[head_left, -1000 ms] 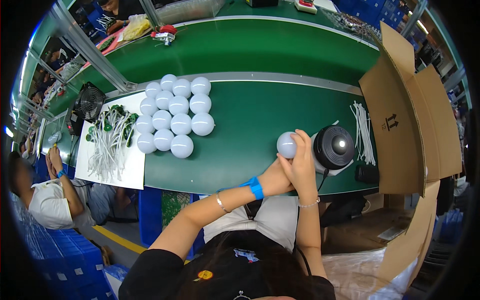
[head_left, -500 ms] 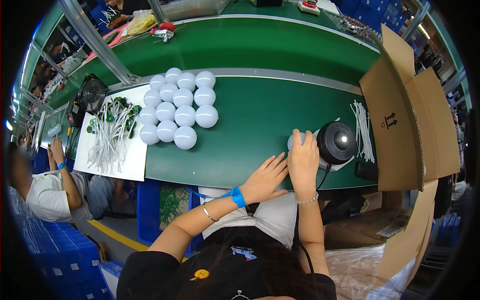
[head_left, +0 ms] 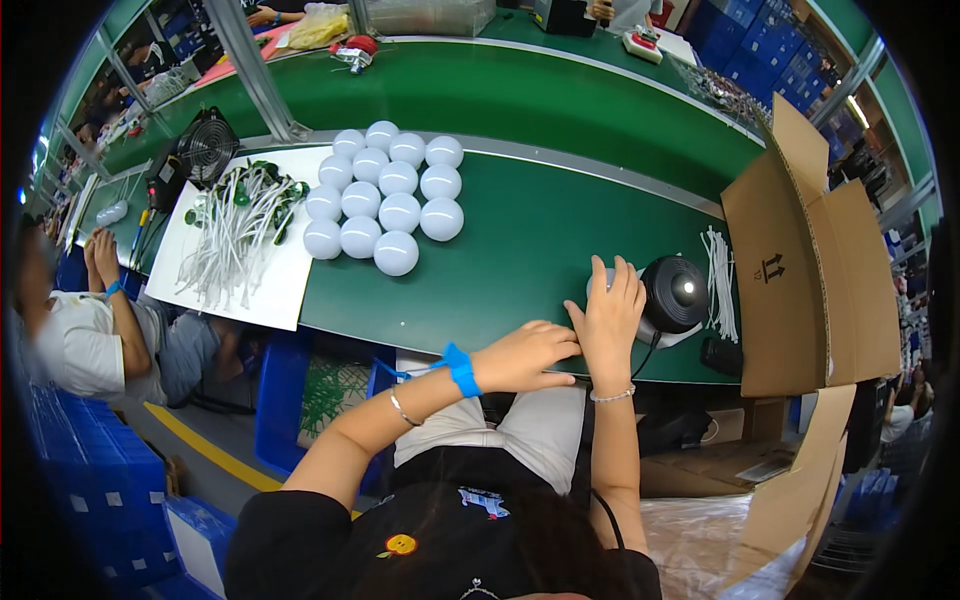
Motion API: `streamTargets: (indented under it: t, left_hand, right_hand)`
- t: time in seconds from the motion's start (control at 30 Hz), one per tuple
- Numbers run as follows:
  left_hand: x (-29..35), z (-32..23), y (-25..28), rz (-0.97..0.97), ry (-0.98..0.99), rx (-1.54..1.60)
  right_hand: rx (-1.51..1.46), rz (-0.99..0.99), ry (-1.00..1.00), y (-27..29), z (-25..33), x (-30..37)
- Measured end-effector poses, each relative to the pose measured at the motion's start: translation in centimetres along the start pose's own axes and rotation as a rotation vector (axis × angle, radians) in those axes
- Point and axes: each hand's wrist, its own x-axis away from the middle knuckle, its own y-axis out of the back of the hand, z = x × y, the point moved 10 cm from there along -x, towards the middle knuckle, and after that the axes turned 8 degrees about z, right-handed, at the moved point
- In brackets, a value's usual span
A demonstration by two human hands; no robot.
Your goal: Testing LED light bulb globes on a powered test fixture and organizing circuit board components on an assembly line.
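Observation:
My right hand (head_left: pixel 612 322) is over the bench's front edge with its thumb and fingers apart. Just behind those fingers shows part of a pale round bulb cover (head_left: pixel 604 281); whether I touch it is hard to tell. Right beside it is a black round device (head_left: pixel 674 293) with a bright spot on top, a cord and a white base. My left hand (head_left: pixel 530 356) is stretched out, palm down, at the bench edge, its fingertips close to my right hand and nothing visible in it. Several white bulb covers (head_left: pixel 398 213) stand in rows on the green bench (head_left: pixel 520 235).
White wires with green parts (head_left: pixel 240 225) lie on a white sheet (head_left: pixel 285 295) at left, near a black fan (head_left: pixel 208 147). More white wires (head_left: pixel 719 285) lie at right, before an open cardboard box (head_left: pixel 775 270). A co-worker (head_left: pixel 95 330) sits at left.
My right hand's fingers have spread apart from their closed grip over the pale bulb cover. My left hand has shifted slightly, its fingers now closer together. The whole view has turned a little.

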Motion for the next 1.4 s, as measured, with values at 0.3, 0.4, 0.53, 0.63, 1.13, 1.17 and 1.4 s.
streamTargets:
  t: [0.3,0.4,0.53,0.63,1.13,1.17,1.4]
  left_hand:
    - [8.2,-5.8,22.5,-0.497,-0.391,0.812]
    - [7.0,-2.7,29.5,-0.704,-0.463,1.123]
    - [1.9,4.1,36.8,-0.817,-0.382,1.351]
    - [-0.3,10.5,40.6,-0.97,-0.197,1.322]
    - [-14.2,36.2,48.0,-1.205,0.114,1.716]
    - [-14.8,35.8,48.5,-1.189,0.101,1.774]
    - [-15.6,26.0,55.7,-0.868,-0.386,1.434]
  right_hand:
    - [-0.592,-0.218,0.269,7.2,-1.6,-10.4]
    - [-1.023,-0.066,-0.006,5.5,-4.7,-19.2]
    - [-1.164,-0.01,-0.247,3.5,-7.2,-26.9]
    - [-1.313,0.079,-0.414,1.0,-9.4,-31.5]
    - [-2.096,0.118,-0.414,-8.4,-11.5,-55.1]
    - [-2.086,0.113,-0.408,-7.6,-11.4,-56.0]
    - [-2.178,0.585,-0.499,-3.8,-5.1,-59.8]
